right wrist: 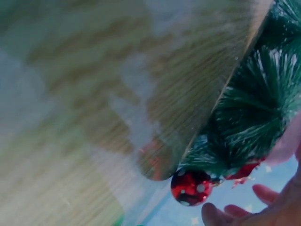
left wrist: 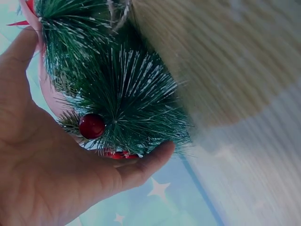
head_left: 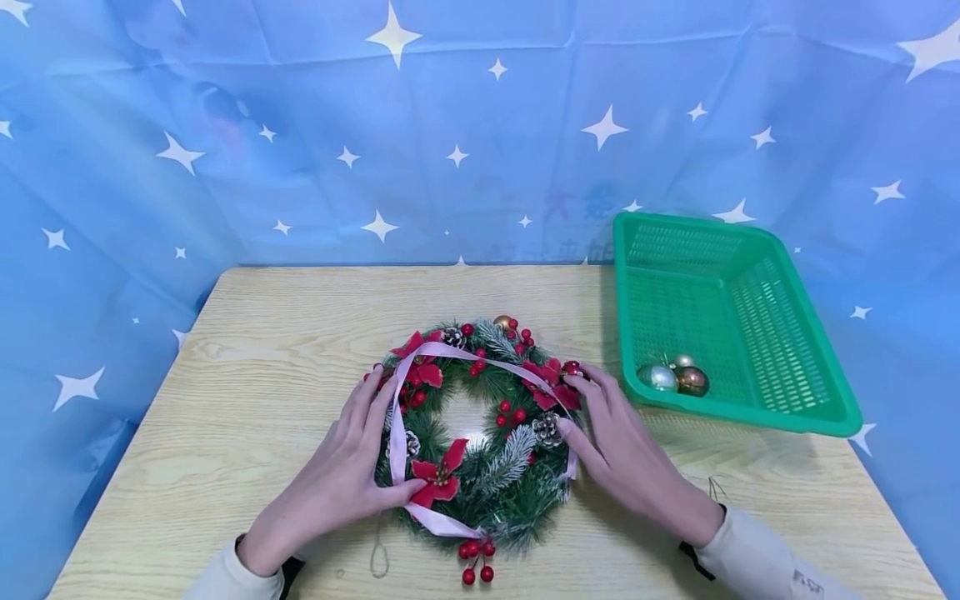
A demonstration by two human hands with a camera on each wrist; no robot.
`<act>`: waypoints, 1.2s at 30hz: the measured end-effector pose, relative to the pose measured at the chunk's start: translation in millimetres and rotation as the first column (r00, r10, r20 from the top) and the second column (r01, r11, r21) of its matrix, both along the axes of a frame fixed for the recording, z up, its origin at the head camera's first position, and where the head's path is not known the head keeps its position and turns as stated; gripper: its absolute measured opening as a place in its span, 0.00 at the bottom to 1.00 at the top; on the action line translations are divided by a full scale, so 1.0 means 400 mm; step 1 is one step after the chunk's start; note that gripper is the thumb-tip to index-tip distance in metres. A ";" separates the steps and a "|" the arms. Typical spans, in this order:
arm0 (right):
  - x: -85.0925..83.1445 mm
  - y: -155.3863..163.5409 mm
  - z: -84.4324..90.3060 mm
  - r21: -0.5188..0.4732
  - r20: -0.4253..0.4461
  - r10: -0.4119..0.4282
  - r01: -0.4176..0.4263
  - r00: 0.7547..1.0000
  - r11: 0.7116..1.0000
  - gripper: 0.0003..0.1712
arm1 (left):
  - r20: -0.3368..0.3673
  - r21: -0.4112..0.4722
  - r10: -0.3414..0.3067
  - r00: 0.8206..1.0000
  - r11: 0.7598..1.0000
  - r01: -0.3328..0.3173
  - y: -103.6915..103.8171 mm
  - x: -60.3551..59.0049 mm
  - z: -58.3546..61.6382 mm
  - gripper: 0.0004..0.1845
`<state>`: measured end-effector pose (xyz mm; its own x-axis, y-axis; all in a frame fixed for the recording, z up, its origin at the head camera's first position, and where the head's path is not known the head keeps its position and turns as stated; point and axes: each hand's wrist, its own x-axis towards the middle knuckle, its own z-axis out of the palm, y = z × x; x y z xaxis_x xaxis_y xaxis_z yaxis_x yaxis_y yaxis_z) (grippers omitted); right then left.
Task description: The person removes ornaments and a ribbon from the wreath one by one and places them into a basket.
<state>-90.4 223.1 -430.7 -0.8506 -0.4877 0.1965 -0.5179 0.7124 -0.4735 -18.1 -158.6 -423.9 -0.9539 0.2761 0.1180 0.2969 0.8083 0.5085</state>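
Note:
A green Christmas wreath (head_left: 525, 500) with red poinsettias, berries, frosted sprigs and pine cones lies on the wooden table. A pale pink ribbon (head_left: 397, 408) runs loosely over its left side and across its upper part. My left hand (head_left: 352, 458) grips the wreath's left side, thumb over the ribbon by the lower poinsettia (head_left: 437, 475), fingers round the outer edge. On the opposite side, my right hand (head_left: 630, 450) has its thumb tip at a pine cone (head_left: 547, 429). Its loosely spread fingers reach beside a red white-dotted bauble (right wrist: 190, 187).
A green plastic basket (head_left: 750, 414) stands at the right, with several shiny baubles (head_left: 692, 381) in its near corner. A thin string loop (head_left: 380, 560) lies near the left wrist. Red berries (head_left: 477, 560) stick out from the wreath's near edge. A blue starry curtain (head_left: 450, 200) hangs behind.

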 end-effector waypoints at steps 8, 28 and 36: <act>-0.015 0.005 -0.003 -0.010 0.053 -0.017 0.018 0.998 1.000 0.36 | -0.001 0.006 -0.042 0.999 0.999 0.042 -0.014 -0.003 -0.001 0.74; -0.045 0.017 -0.005 -0.040 0.181 -0.017 0.025 0.983 0.999 0.30 | 0.007 0.018 -0.072 0.997 0.997 0.072 -0.029 -0.008 -0.002 0.74; -0.058 0.021 -0.007 -0.060 0.165 0.013 -0.003 0.986 0.998 0.24 | 0.004 0.022 -0.074 0.997 0.997 0.074 -0.029 -0.011 -0.005 0.75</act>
